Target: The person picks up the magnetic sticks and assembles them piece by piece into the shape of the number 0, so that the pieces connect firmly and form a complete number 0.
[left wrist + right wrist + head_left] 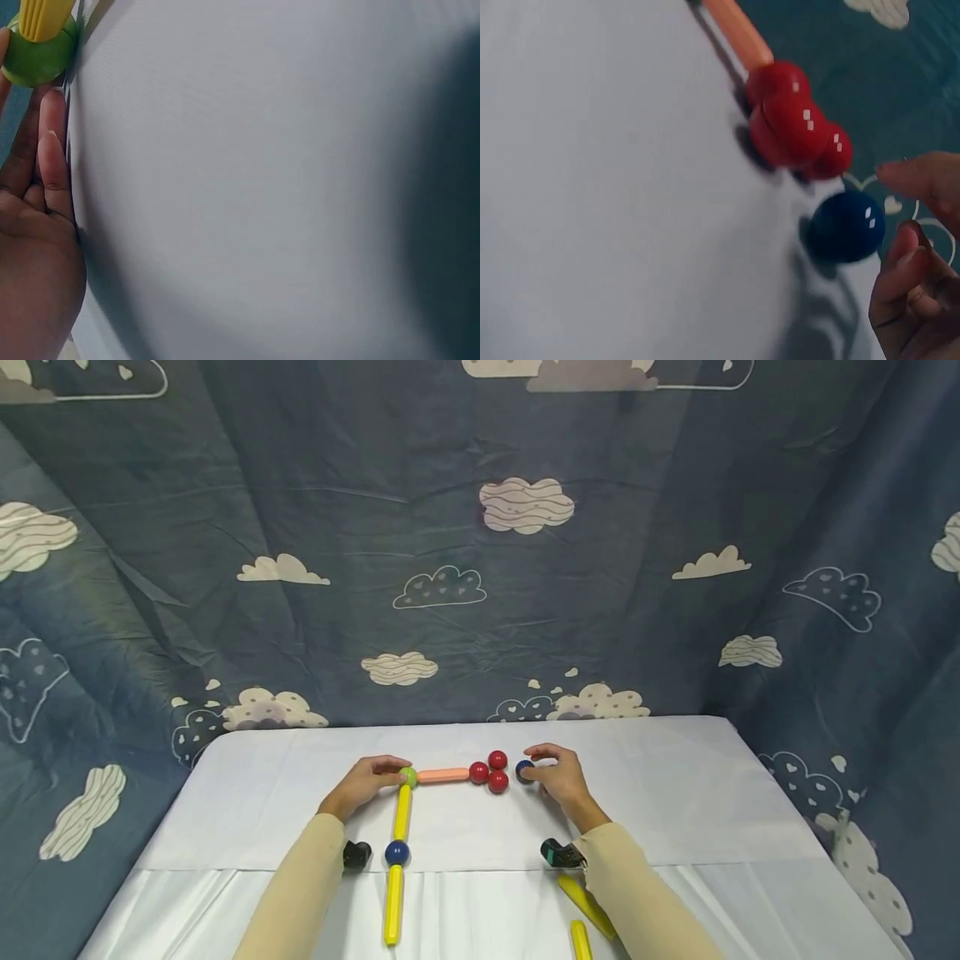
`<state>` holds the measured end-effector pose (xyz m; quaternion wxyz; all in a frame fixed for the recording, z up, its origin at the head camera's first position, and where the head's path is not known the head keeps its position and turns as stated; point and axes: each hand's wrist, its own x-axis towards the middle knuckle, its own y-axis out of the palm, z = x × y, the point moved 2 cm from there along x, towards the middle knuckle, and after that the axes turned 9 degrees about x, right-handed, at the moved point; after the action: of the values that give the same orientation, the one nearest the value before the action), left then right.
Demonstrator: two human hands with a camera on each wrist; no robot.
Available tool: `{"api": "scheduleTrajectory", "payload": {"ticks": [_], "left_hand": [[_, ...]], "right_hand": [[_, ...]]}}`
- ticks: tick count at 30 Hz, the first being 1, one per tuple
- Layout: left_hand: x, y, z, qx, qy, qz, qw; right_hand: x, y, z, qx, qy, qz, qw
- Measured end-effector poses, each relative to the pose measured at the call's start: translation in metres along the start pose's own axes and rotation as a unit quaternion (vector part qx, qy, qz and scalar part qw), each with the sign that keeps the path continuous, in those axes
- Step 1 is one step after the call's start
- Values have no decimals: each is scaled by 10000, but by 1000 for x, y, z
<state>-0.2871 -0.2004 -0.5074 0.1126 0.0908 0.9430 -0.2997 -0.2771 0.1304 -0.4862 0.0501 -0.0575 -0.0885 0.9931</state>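
My left hand [363,787] pinches a green ball [408,777] at the corner of a joined figure. From that ball a yellow rod [402,814] runs toward me to a blue ball [397,852], where a second yellow rod [393,906] continues. An orange rod [442,775] leads right to a cluster of red balls [498,782]. Just right of the cluster lies a loose dark blue ball [847,226]. Around it my right hand [562,781] has its thumb and fingers spread, not closed on the ball. The left wrist view shows the green ball [41,56] at the fingertips.
Two loose yellow rods [587,906] lie near my right forearm, which partly covers one. A white cloth [675,793] covers the table. Dark cloud-print curtains [450,543] stand behind and at both sides. Black wrist devices [562,853] sit beside the sleeves.
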Motion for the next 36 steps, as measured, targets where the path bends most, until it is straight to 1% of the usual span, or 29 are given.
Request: {"api": "scheduleTrajectory", "payload": {"ticks": [3,6,10,13,17,21,23,25,27,29,30,32,34,36], "left_hand": [[1,1,0,-17,-15,-18,10000],[2,1,0,-16,-36,-13,10000],[0,0,-1,4,-31,-17,10000],[-2,0,-2,40,0,-43,10000],[-2,-1,-3,64,32,-59,10000],[-3,-2,-3,60,73,-122,9999],[-7,-2,-2,147,54,-189,9997],[-11,-3,-1,353,60,-314,9989],[-17,-6,-3,544,64,-451,9975],[-25,-9,-6,747,133,-509,9958],[-29,-11,-8,829,155,-496,9952],[-39,-14,-12,1036,265,-301,9938],[-49,-16,-15,1305,445,11,9904],[-58,-16,-18,1587,657,347,9845]], "right_hand": [[8,-6,-6,-88,-35,186,9998],[13,-9,-10,-71,-30,368,9993],[16,-8,-15,-310,-16,543,9980],[17,-7,-17,-488,80,643,9967],[19,-6,-22,-326,272,624,9971],[21,-6,-25,-155,337,630,9973],[22,-6,-28,-104,369,680,9969],[22,-6,-30,-80,396,713,9966],[23,-8,-30,-48,407,699,9967],[24,-9,-30,-44,370,729,9966],[25,-10,-30,-39,386,736,9965],[25,-11,-29,-29,414,764,9962],[25,-12,-29,-23,418,815,9958],[24,-13,-28,21,479,783,9958]]}}
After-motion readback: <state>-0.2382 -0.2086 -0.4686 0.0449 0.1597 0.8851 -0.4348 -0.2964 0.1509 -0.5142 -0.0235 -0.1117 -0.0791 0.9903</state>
